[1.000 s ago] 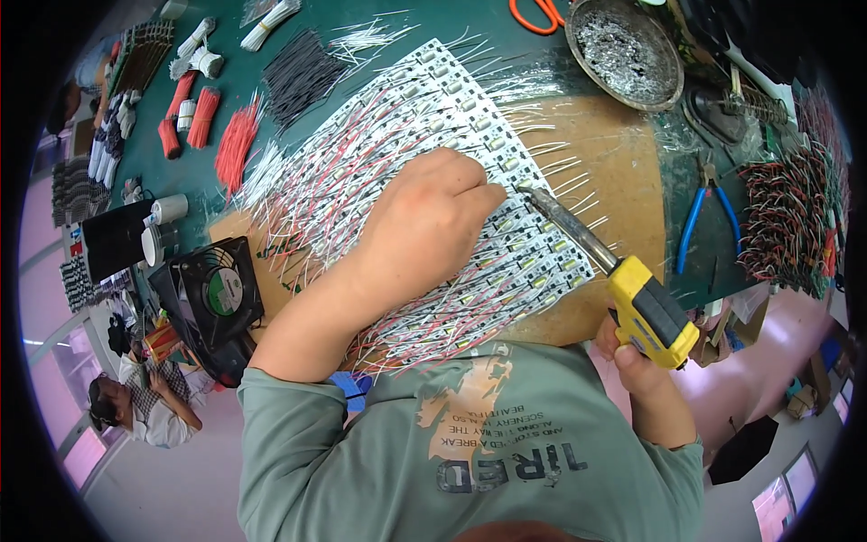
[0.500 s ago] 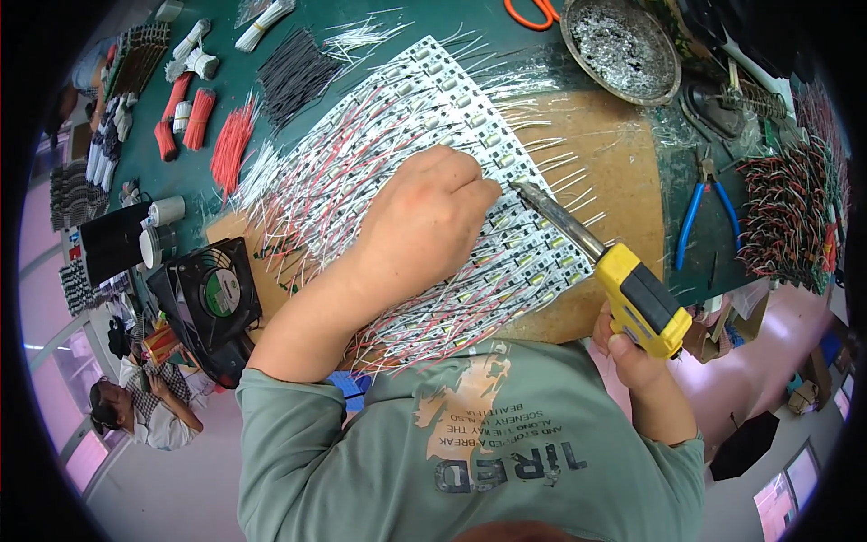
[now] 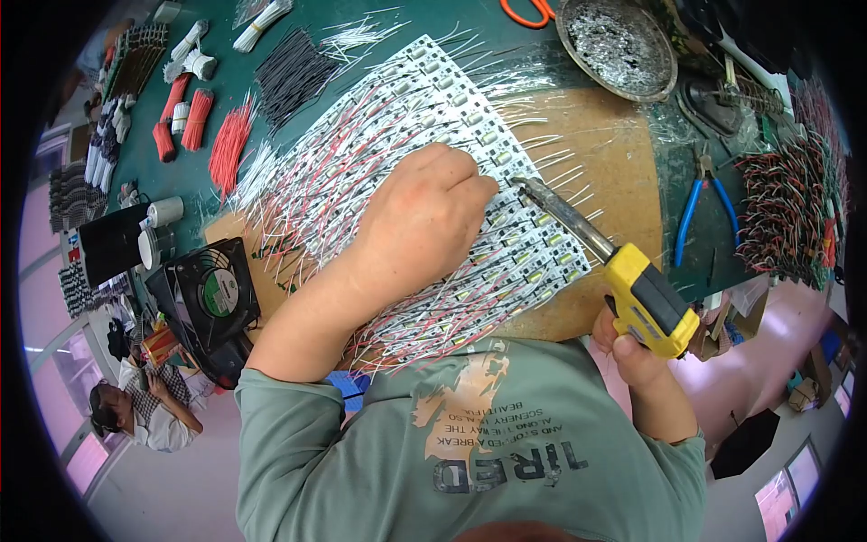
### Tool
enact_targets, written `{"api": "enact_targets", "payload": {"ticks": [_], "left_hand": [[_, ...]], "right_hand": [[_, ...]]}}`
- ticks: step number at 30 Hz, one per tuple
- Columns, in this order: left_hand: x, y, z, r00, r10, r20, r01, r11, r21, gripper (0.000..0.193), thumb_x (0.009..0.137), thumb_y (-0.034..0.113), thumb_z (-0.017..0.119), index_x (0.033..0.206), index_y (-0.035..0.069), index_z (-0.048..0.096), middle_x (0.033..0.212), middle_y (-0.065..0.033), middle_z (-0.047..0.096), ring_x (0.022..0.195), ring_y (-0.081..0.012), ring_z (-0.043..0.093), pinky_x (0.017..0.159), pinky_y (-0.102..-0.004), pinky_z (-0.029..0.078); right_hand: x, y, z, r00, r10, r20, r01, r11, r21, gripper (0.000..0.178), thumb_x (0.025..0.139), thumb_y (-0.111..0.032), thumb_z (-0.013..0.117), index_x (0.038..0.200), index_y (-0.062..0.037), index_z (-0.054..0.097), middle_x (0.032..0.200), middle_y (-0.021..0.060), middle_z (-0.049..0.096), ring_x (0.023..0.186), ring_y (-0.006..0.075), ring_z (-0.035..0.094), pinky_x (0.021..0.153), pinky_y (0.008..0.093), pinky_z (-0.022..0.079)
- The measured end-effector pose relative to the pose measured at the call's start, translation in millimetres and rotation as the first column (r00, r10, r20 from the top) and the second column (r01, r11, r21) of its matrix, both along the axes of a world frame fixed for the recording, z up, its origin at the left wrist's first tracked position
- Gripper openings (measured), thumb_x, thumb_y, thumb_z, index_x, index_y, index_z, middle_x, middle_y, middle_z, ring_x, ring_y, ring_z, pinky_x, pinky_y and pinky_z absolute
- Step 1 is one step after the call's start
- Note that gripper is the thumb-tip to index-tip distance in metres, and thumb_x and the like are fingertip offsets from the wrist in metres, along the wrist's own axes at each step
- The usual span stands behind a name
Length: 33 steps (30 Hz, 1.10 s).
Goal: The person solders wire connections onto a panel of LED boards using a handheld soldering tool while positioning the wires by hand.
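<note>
A panel of small white circuit boards (image 3: 492,137) lies tilted on the table, crowded with red and white wires (image 3: 334,154). Over its middle my left hand (image 3: 429,212) is closed, its thumb and fingertips pressed together near the panel's right side. Whatever those fingers pinch is hidden under the hand. My right hand (image 3: 629,354) grips a yellow and black soldering gun (image 3: 652,303) from below. The gun's metal barrel points up and left, its tip at the boards just right of my left fingertips; I cannot tell whether it touches.
A brown board (image 3: 614,154) lies beneath the panel. Around it are a metal dish of solder scraps (image 3: 619,50), blue-handled pliers (image 3: 706,208), orange-handled scissors (image 3: 528,11), a black fan (image 3: 212,294), black wires (image 3: 293,77) and red wire bundles (image 3: 233,144). Another person (image 3: 149,406) sits at far left.
The soldering gun has shifted slightly to the right with my right hand, its tip staying by the boards. My left hand holds nearly the same place.
</note>
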State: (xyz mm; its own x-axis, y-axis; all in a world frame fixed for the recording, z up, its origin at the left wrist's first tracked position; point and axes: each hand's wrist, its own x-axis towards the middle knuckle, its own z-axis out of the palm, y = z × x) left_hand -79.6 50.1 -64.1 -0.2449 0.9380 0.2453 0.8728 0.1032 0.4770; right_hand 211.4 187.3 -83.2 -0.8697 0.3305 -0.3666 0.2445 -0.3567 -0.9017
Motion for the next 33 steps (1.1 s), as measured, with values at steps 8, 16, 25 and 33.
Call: {"api": "enact_targets", "payload": {"ticks": [8, 16, 25, 33], "left_hand": [[0, 2, 1, 1.000, 0.008, -0.010, -0.008, 1.000, 0.009, 0.017, 0.073, 0.000, 0.070, 0.089, 0.005, 0.069, 0.084, -0.0090, 0.062, 0.081, -0.0292, 0.061, 0.071, -0.0395, 0.051], [12, -2, 12, 0.999, -0.036, 0.005, 0.036, 0.999, 0.039, 0.023, 0.070, -0.003, 0.069, 0.092, 0.005, 0.069, 0.085, -0.0088, 0.062, 0.081, -0.0285, 0.061, 0.071, -0.0394, 0.050], [24, -1, -2, 0.999, -0.032, 0.005, 0.032, 0.999, 0.039, 0.024, 0.070, -0.004, 0.068, 0.093, 0.003, 0.069, 0.083, -0.0091, 0.061, 0.080, -0.0285, 0.060, 0.071, -0.0400, 0.049], [25, 0, -3, 0.999, -0.040, -0.020, 0.040, 0.999, 0.012, 0.022, 0.071, -0.004, 0.068, 0.092, 0.004, 0.068, 0.083, -0.0089, 0.060, 0.081, -0.0283, 0.059, 0.073, -0.0395, 0.049]], "right_hand": [[4, 0, 3, 1.000, -0.022, 0.013, 0.022, 1.000, 0.002, 0.019, 0.086, -0.022, 0.069, 0.084, -0.0069, 0.058, 0.073, 0.0018, 0.056, 0.065, 0.0140, 0.052, 0.058, 0.0294, 0.042], [20, -3, 2, 0.998, 0.016, 0.058, -0.023, 0.993, 0.114, 0.021, 0.084, -0.023, 0.071, 0.084, -0.0055, 0.060, 0.069, 0.0021, 0.057, 0.061, 0.0143, 0.053, 0.056, 0.0292, 0.042], [19, -7, 1, 0.999, -0.030, 0.032, 0.027, 0.996, 0.085, 0.019, 0.083, -0.017, 0.071, 0.092, -0.0026, 0.062, 0.072, 0.0041, 0.060, 0.061, 0.0149, 0.056, 0.057, 0.0298, 0.045], [19, -10, -6, 0.999, -0.005, 0.052, -0.002, 0.992, 0.127, 0.058, 0.085, -0.038, 0.072, 0.119, 0.0019, 0.047, 0.070, 0.0011, 0.047, 0.059, 0.0107, 0.045, 0.052, 0.0257, 0.037]]}}
